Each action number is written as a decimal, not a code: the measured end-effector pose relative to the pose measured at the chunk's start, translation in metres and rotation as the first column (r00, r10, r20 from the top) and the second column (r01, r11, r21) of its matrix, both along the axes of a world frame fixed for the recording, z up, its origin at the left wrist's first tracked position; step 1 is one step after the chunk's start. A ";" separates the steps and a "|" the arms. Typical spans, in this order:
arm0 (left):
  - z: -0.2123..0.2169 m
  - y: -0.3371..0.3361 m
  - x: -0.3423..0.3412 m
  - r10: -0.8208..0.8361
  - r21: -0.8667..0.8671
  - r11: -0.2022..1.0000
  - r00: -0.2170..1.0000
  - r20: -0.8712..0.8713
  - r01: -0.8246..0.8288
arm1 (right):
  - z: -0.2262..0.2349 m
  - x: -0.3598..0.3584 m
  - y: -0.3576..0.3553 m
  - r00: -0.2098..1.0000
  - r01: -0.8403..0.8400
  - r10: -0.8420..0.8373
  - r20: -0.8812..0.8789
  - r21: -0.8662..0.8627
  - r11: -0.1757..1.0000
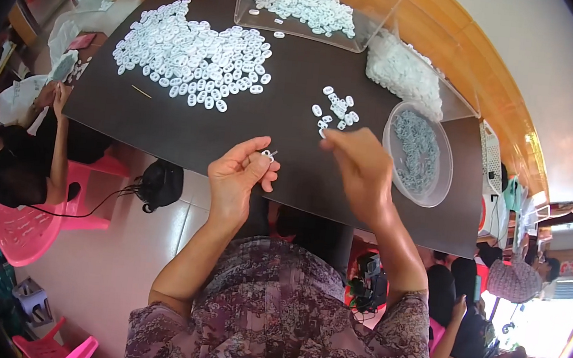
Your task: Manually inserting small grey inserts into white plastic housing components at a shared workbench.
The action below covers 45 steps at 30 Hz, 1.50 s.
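Near the table's front edge, my left hand [235, 174] pinches a small white plastic piece [268, 156] between thumb and fingertips. A thin, dark, metal-looking bit sticks out beside it. My right hand [360, 162] is over the table to the right, its fingers closed at the tip on a white oval two-holed plastic piece [322, 133]. Just beyond it lies a small group of loose white pieces [339, 107]. Right of that hand stands a clear oval tub [445, 163] holding many small grey metal-looking parts.
A large heap of white oval pieces [187, 59] covers the far left, with a thin yellowish stick [142, 92] before it. Behind are a clear bin [243, 16] of white pieces and a filled plastic bag [404, 69]. Other people sit at both sides; pink chairs [26, 230] stand left.
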<state>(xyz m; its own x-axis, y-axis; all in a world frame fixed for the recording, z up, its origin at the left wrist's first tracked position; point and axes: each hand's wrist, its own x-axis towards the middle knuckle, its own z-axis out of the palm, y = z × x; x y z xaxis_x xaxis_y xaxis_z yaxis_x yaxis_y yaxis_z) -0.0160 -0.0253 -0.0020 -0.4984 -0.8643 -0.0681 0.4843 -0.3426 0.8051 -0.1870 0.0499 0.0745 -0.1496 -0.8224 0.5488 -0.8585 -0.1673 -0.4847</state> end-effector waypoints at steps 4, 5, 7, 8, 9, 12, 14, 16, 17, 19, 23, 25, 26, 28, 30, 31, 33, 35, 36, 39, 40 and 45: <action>0.000 -0.003 -0.001 -0.019 -0.028 0.999 0.999 0.033 0.020 | -0.037 -0.040 -0.026 0.956 0.137 -0.135 -0.260 -0.010 0.991; 0.000 -0.004 -0.002 -0.019 -0.029 0.999 0.999 0.035 0.020 | -0.042 -0.041 -0.034 0.929 0.169 -0.172 -0.329 -0.036 0.985; -0.001 -0.003 -0.002 -0.014 -0.026 1.000 0.999 0.039 0.015 | -0.050 -0.040 -0.052 0.915 0.181 -0.182 -0.360 -0.035 0.983; -0.002 -0.003 -0.003 -0.008 -0.023 1.000 0.999 0.045 0.009 | -0.053 -0.040 -0.060 0.881 0.208 -0.196 -0.431 -0.020 0.978; -0.001 -0.002 -0.004 -0.006 -0.023 1.000 0.999 0.042 0.007 | -0.056 -0.041 -0.066 0.840 0.236 -0.209 -0.500 -0.008 0.972; 0.000 -0.003 -0.005 -0.011 -0.033 0.999 0.999 0.035 0.012 | -0.062 -0.045 -0.074 0.819 0.234 -0.179 -0.546 0.032 0.972; -0.003 -0.001 -0.004 -0.026 -0.025 0.999 0.999 0.019 0.026 | -0.061 -0.043 -0.077 0.805 0.229 -0.154 -0.572 0.061 0.972; -0.002 -0.001 -0.003 -0.021 -0.023 1.000 1.000 0.023 0.021 | -0.058 -0.040 -0.078 0.846 0.186 -0.127 -0.518 0.063 0.981; -0.002 -0.001 -0.003 -0.019 -0.019 1.000 0.999 0.028 0.019 | -0.057 -0.038 -0.076 0.847 0.184 -0.124 -0.518 0.064 0.981; -0.002 -0.001 -0.002 -0.015 -0.018 1.000 0.999 0.035 0.015 | -0.054 -0.030 -0.067 0.909 0.121 -0.106 -0.403 0.013 0.993; 0.003 -0.002 -0.001 0.001 0.007 1.000 0.999 0.051 -0.001 | -0.037 -0.006 -0.044 0.990 -0.083 0.090 -0.105 0.072 0.994; 0.006 -0.003 -0.002 0.004 0.022 1.000 0.999 0.047 -0.005 | -0.032 -0.001 -0.034 0.993 -0.117 0.117 0.007 0.143 0.983; 0.008 -0.003 -0.003 0.006 0.032 0.999 0.999 0.034 -0.007 | -0.032 0.003 -0.030 0.985 -0.155 0.134 0.112 0.207 0.966; 0.011 -0.001 -0.005 0.011 0.033 0.999 0.999 0.040 -0.012 | -0.032 0.012 -0.022 0.962 -0.152 0.090 0.259 0.231 0.961; 0.012 0.000 -0.007 0.041 0.015 0.999 0.999 -0.006 -0.041 | -0.033 0.018 -0.020 0.918 -0.149 0.038 0.394 0.254 0.956; 0.012 0.000 -0.008 0.043 0.014 0.999 0.999 -0.002 -0.043 | -0.034 0.020 -0.020 0.915 -0.163 0.049 0.401 0.254 0.953; 0.012 0.001 -0.008 0.076 -0.047 0.996 0.997 -0.033 -0.077 | -0.036 0.020 -0.019 0.910 -0.179 0.063 0.409 0.253 0.951; 0.010 0.000 -0.005 0.096 -0.050 0.994 0.995 -0.026 -0.097 | -0.038 0.017 -0.018 0.939 -0.220 0.161 0.305 0.173 0.960; 0.009 0.000 -0.005 0.116 -0.051 0.992 0.993 -0.020 -0.117 | -0.038 0.018 -0.019 0.938 -0.221 0.162 0.306 0.171 0.960; 0.007 0.003 -0.003 0.105 -0.051 0.993 0.994 -0.029 -0.106 | -0.039 0.025 -0.016 0.901 -0.187 0.082 0.426 0.211 0.959; 0.008 0.004 -0.003 0.102 -0.052 0.993 0.994 -0.029 -0.103 | -0.040 0.027 -0.016 0.869 -0.168 0.046 0.493 0.207 0.964; 0.009 0.008 -0.005 0.097 -0.040 0.994 0.995 -0.026 -0.098 | -0.056 0.032 -0.015 0.811 -0.141 0.035 0.584 0.136 0.981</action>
<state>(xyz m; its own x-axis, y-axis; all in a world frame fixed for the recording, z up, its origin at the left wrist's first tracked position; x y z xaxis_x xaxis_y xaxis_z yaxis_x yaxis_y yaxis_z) -0.0206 -0.0173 0.0071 -0.4130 -0.9105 -0.0203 0.5325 -0.2596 0.8056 -0.1548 0.0353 0.0190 -0.3175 -0.9175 0.2397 -0.3971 -0.1009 -0.9122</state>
